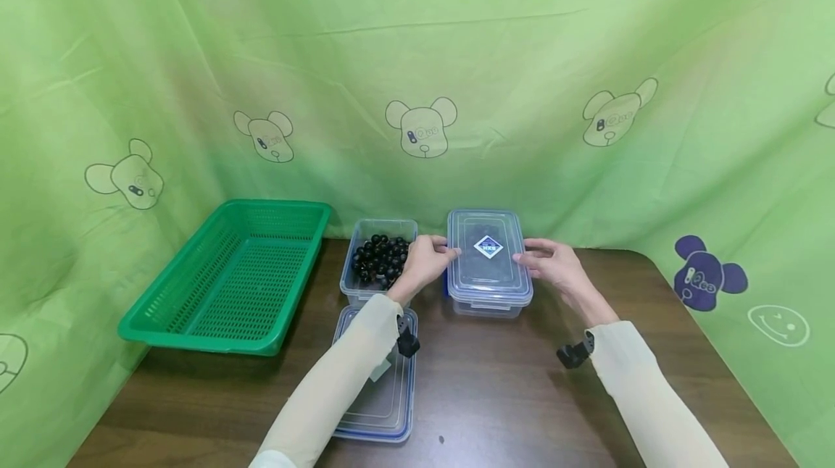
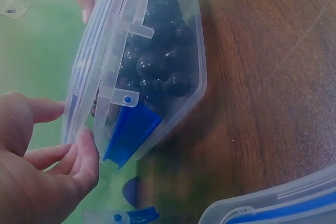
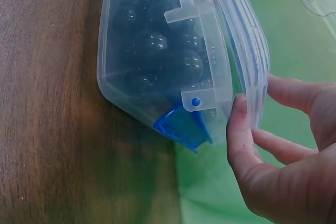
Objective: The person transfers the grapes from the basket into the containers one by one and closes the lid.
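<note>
A clear lid (image 1: 489, 276) with a blue-and-white diamond label lies over a clear plastic box (image 1: 488, 310) on the right. Dark, glossy round fruits (image 2: 152, 64) show through the box's wall. My left hand (image 1: 425, 263) pinches the lid's left edge between thumb and fingers. On the opposite side my right hand (image 1: 557, 270) pinches the right edge. Toward the far end, both wrist views show a narrow gap between lid and box rim. Blue side clasps (image 2: 131, 132) hang down unfastened from the box.
Left of this box stands an uncovered clear box (image 1: 348, 265) with similar dark fruits. In front of it another clear lid (image 1: 385, 410) lies on the wooden table (image 1: 496, 395), partly under my left forearm. A green perforated basket (image 1: 280, 334) is at the left; a green curtain hangs behind.
</note>
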